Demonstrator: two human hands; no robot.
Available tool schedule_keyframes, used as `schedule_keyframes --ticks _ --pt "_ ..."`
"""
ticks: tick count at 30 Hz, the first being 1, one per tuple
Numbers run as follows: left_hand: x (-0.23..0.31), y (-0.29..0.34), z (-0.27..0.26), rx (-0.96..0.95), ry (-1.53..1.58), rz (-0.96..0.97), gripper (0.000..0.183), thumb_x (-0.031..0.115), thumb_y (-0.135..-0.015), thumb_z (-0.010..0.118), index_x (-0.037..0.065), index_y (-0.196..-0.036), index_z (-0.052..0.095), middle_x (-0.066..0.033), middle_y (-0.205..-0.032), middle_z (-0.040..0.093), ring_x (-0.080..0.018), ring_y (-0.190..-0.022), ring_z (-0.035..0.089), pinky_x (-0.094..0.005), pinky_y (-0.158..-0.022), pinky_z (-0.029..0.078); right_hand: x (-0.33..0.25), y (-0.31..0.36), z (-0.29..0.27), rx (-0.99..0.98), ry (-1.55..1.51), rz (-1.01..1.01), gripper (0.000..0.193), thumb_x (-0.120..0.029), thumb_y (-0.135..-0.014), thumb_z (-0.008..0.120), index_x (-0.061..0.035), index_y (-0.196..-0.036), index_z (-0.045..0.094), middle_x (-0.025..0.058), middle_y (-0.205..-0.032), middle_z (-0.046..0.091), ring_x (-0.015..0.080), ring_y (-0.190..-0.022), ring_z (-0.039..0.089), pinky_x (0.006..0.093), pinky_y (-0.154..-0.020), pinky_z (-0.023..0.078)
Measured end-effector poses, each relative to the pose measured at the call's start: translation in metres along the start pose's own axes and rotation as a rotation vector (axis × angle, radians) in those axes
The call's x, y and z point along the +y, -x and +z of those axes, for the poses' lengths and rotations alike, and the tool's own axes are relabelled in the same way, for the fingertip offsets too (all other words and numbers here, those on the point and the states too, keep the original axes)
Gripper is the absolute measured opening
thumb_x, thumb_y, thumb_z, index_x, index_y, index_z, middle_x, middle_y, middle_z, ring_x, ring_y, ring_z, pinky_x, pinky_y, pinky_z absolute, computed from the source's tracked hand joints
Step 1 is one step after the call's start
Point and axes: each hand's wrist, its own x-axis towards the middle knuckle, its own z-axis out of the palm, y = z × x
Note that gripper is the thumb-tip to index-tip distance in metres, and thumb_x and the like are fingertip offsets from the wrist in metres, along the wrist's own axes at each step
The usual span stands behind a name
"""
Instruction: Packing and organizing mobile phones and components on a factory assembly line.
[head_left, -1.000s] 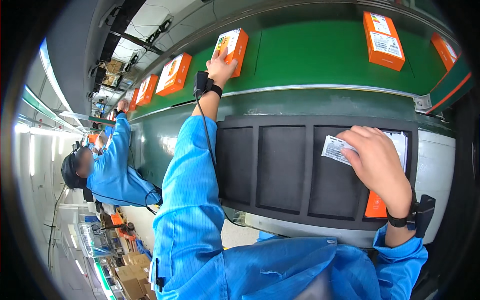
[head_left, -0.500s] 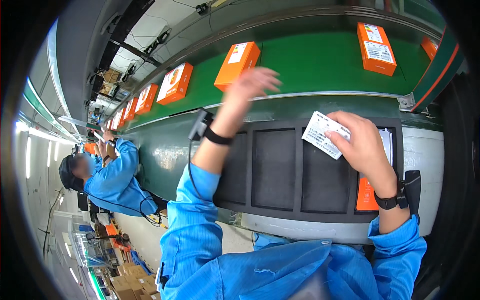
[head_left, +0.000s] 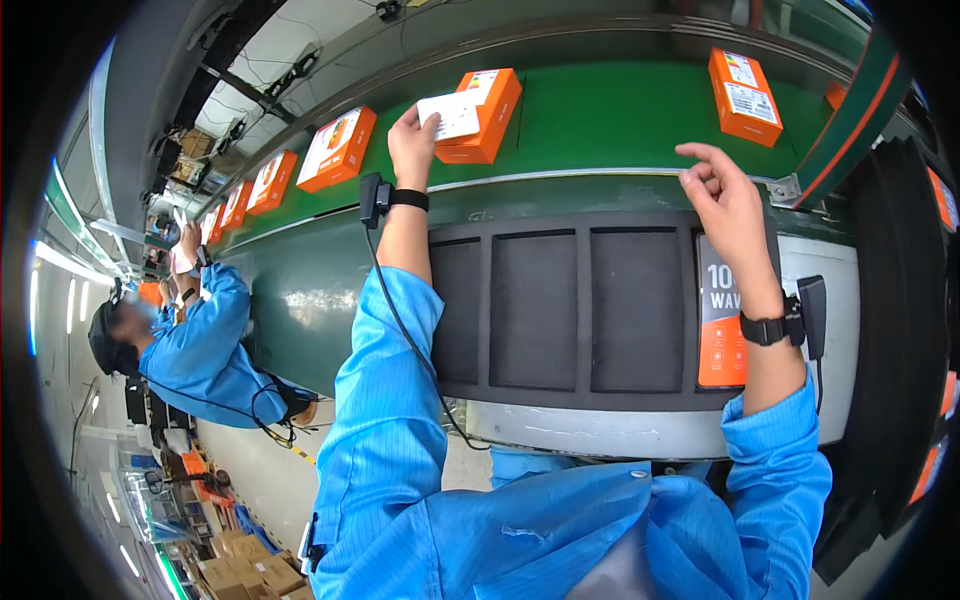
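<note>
White card (head_left: pixel 455 116): pinched high on the left, over the near part of an orange box; whether it touches that box cannot be told.
Change in hold: half a second ago a white card was in the right hand; now one is in the left, so it was probably passed across.
Left hand (head_left: pixel 411 152): grip closed, thumb on top of the card's left end. It was blurred in a swing a moment ago; now it is beside the box.
Right hand (head_left: pixel 728 204): grip loosely open, forefinger reaching out, other fingers bent, nothing visible in it; it has risen toward the belt's edge. This hand seems freed for the work.
Orange box (head_left: pixel 493 124): lies on the belt just behind the card, a white label on its upper face; by my reading, the card is being brought to this box.
Green belt (head_left: pixel 620 115): carries that box, another orange box (head_left: pixel 746 110) well apart to the right, and a row of more running off leftward.
Black tray (head_left: pixel 583 310): lies below the belt on the table (head_left: pixel 300 320); an orange-and-grey printed piece (head_left: pixel 720 350) sits in its rightmost visible compartment, partly behind the right forearm.
Co-worker (head_left: pixel 195 340): blue-sleeved, farther along on the left.
</note>
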Motion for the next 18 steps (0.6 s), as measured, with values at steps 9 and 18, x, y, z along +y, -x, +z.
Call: schedule_keyframes --ticks 9,18 --pt "0.112 0.098 0.025 -0.372 0.520 -0.049 0.035 0.011 -0.096 0.051 -0.008 -0.125 0.057 -0.0175 -0.112 0.067 -0.0223 -0.101 0.065 -0.0325 -0.092 0.049 0.047 -0.014 -0.031 0.364 0.069 -0.043 0.025 -0.021 -0.088 0.063 -0.0115 -0.110 0.068 0.0029 -0.078 0.065 0.0130 -0.066 0.059 0.0279 -0.062 0.046" --pt "0.232 0.246 0.051 -0.959 0.060 0.336 0.049 0.020 -0.095 0.056 -0.003 -0.137 0.046 -0.0152 -0.127 0.060 -0.0311 -0.121 0.054 -0.0400 -0.104 0.041 0.032 -0.009 -0.041 0.423 -0.121 -0.067 0.019 -0.014 -0.091 0.060 -0.0082 -0.106 0.070 -0.0004 -0.080 0.065 0.0062 -0.071 0.058 0.0214 -0.066 0.046"
